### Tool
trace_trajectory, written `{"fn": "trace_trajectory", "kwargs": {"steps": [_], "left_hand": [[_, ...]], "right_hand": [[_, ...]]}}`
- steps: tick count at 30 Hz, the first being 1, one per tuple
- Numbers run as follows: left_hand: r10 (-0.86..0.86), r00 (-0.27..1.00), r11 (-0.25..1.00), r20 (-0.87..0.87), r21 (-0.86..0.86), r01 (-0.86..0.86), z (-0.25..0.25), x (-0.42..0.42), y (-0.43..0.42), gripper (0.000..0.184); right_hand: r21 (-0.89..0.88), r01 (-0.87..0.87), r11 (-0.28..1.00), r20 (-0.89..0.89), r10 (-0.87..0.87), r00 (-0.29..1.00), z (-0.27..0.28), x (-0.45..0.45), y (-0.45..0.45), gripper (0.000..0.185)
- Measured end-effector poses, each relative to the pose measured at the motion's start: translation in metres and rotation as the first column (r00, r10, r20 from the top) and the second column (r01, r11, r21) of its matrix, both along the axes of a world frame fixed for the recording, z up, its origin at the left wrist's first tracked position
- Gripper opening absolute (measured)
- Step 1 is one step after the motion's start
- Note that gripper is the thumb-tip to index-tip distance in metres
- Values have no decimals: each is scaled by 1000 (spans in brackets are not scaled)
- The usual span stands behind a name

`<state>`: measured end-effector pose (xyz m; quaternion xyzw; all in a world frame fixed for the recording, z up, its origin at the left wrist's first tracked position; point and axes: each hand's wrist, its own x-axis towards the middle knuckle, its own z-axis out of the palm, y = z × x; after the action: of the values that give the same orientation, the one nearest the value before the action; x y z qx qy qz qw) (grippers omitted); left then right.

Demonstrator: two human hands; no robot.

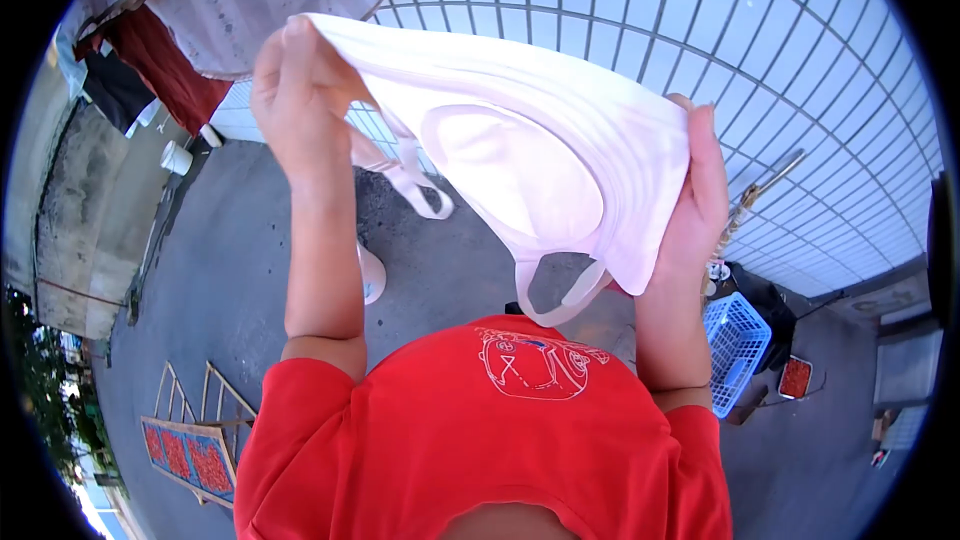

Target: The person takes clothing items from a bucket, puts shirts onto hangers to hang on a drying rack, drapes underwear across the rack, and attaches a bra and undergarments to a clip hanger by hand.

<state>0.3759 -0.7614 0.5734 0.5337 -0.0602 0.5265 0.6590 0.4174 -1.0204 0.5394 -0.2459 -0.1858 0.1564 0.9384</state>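
A pale pink bra (510, 165) is stretched out in front of me, raised above chest height. One end of its band is pinched in my left hand (300, 90), fingers closed on the edge. At the other end, my right hand (695, 200) grips the side of the band, thumb on the near face. The inside of a padded cup faces me. One strap loops down below the cup near my right hand, and another dangles beside my left wrist.
Hanging laundry (180, 60) and a patterned cloth (270, 0) are at upper left, by a white tiled wall (800, 70). A white bucket (372, 275) stands on the grey floor. At right is a blue basket (735, 340); red pieces lie on a drying rack (190, 455).
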Motion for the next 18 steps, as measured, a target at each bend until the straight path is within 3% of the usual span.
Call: {"fn": "trace_trajectory", "kwargs": {"steps": [1,2,5,8,9,18], "left_hand": [[30,999,999,-15,27,-30,1,-7,1,17],[164,986,984,-13,73,-163,5,-12,-3,16],[34,999,999,-43,32,-33,12,-30,-6,15],[-96,995,995,-8,-38,96,16,-36,-6,13],[-17,1000,997,1,-69,17,18,-39,-12,12],[-44,999,999,-24,-14,44,14,-59,-7,21]], "right_hand": [[32,-29,999,-104,32,994,4,0,0,39],[32,-11,999,-98,14,995,3,2,-3,39],[106,-221,969,-160,236,958,-4,6,-4,38],[123,-184,975,-131,200,971,-4,0,0,37],[126,-190,974,-124,206,971,-4,-3,1,37],[60,-96,994,-53,100,994,-9,-17,4,31]]}}
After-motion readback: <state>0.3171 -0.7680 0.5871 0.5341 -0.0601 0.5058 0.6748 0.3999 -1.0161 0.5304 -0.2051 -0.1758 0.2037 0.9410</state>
